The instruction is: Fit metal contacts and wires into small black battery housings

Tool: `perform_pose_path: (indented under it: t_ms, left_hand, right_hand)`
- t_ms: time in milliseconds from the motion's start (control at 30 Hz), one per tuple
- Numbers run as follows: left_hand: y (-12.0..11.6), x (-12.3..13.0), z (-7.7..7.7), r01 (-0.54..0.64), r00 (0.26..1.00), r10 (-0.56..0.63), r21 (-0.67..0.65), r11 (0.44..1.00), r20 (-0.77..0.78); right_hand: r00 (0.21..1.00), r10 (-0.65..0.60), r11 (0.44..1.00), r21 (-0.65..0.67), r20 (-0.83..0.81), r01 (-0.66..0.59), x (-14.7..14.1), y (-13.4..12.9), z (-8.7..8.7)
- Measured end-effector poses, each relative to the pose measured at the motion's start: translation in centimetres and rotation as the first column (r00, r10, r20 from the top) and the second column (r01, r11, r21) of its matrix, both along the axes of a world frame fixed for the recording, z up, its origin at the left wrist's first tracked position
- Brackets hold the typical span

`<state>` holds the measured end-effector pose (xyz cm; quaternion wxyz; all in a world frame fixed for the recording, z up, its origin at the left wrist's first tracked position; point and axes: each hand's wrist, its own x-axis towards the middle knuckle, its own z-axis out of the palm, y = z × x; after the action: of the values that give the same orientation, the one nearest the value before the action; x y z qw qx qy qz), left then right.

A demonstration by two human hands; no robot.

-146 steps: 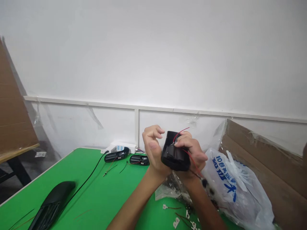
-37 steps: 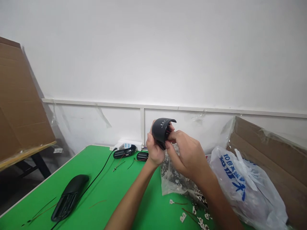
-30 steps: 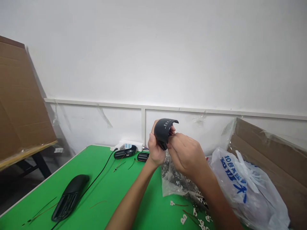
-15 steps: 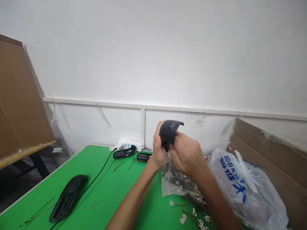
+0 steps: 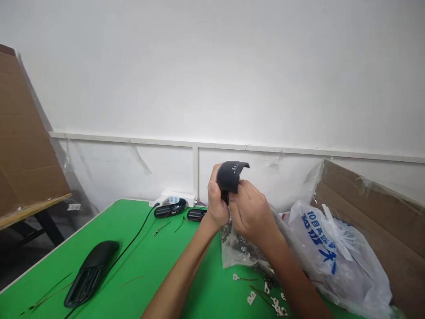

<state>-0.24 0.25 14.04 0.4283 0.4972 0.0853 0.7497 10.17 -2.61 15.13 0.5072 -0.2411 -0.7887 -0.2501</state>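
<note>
A black curved plastic housing (image 5: 228, 177) with small white marks on top is held up above the far part of the table. My left hand (image 5: 218, 204) is wrapped around its left side, thumb pressed along it. At the housing's open right end, the fingers of my right hand (image 5: 251, 212) are pinched together, partly under the shell; whatever they grip is hidden. Below my hands lies a clear plastic bag (image 5: 237, 250) of small dark parts. In front of it are several small white tabs (image 5: 251, 297), some with thin brown wires.
A similar black housing (image 5: 96, 270) lies open at left beside a black cable (image 5: 136, 235). Two more black units (image 5: 169, 208) sit near a white power box (image 5: 181, 198) at the wall. A white plastic bag (image 5: 345, 261) and a cardboard box (image 5: 372, 212) stand at right.
The view has shifted slightly, and the housing with both hands appears a little further left and higher. My right fingers have moved down slightly along the housing's open end.
</note>
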Motion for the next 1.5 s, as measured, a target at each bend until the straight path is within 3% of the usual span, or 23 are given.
perform_pose_path:
  t_ms: [333, 733, 1267, 1400, 1500]
  left_hand:
    - [0.4, -0.1, 0.3, -0.071, 0.997, 0.073, 0.06, 0.996, -0.031]
    - [0.1, 0.4, 0.7, -0.106, 0.982, 0.134, 0.201, 0.974, -0.131]
    - [0.3, 0.2, 0.2, -0.132, 0.981, 0.153, 0.17, 0.977, -0.116]
    - [0.0, 0.2, 0.8, -0.048, 0.991, 0.058, 0.084, 0.995, -0.122]
    - [-0.6, 0.7, 1.7, 0.101, 0.991, -0.109, -0.1, 0.99, -0.081]
  right_hand:
    - [1.0, -0.01, 1.0, -0.012, -0.002, 0.01, -0.1, 0.5, -0.4]
    - [0.991, 0.135, 0.987, -0.094, 0.017, -0.133, 1.3, 1.0, 0.3]
    - [0.995, 0.1, 0.989, -0.111, 0.022, -0.097, 0.8, 0.1, 0.6]
    - [0.992, 0.125, 0.977, -0.172, -0.037, -0.129, 0.7, 0.4, 0.7]
    - [0.988, 0.094, 0.95, -0.286, -0.12, -0.125, 1.5, 0.7, 1.0]
